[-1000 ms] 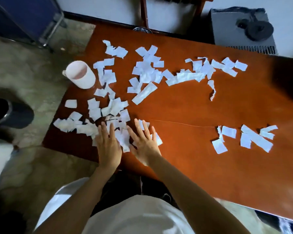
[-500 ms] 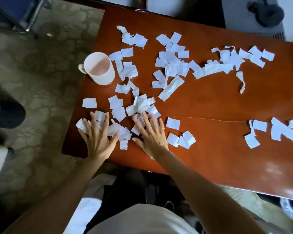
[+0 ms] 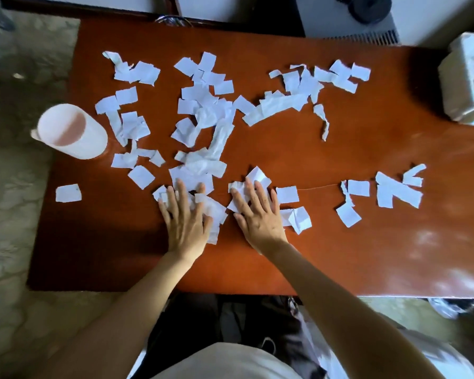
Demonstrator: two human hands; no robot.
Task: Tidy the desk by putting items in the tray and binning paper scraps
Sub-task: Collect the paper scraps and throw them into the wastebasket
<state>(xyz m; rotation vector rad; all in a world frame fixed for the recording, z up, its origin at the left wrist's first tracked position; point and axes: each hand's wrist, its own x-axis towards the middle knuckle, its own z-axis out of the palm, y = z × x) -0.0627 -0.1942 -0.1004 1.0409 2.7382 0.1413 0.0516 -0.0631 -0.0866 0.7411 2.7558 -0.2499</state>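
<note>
Several white paper scraps (image 3: pixel 203 105) lie scattered over the reddish-brown desk (image 3: pixel 312 242). My left hand (image 3: pixel 185 222) lies flat, fingers spread, on a small heap of scraps (image 3: pixel 214 212) near the desk's middle front. My right hand (image 3: pixel 259 214) lies flat beside it, fingers spread over crumpled scraps (image 3: pixel 257 176). Neither hand grips anything. A further group of scraps (image 3: pixel 394 190) sits at the right. One lone scrap (image 3: pixel 67 192) lies at the left.
A white cup (image 3: pixel 71 131) stands at the desk's left edge. A pale translucent box (image 3: pixel 468 80) sits at the far right corner. A grey appliance (image 3: pixel 348 15) stands beyond the desk's back edge. Patterned floor lies to the left.
Both hands slid to the right along the desk, pushing scraps together. The view shifted, so more of the desk's right side and the pale box show now.
</note>
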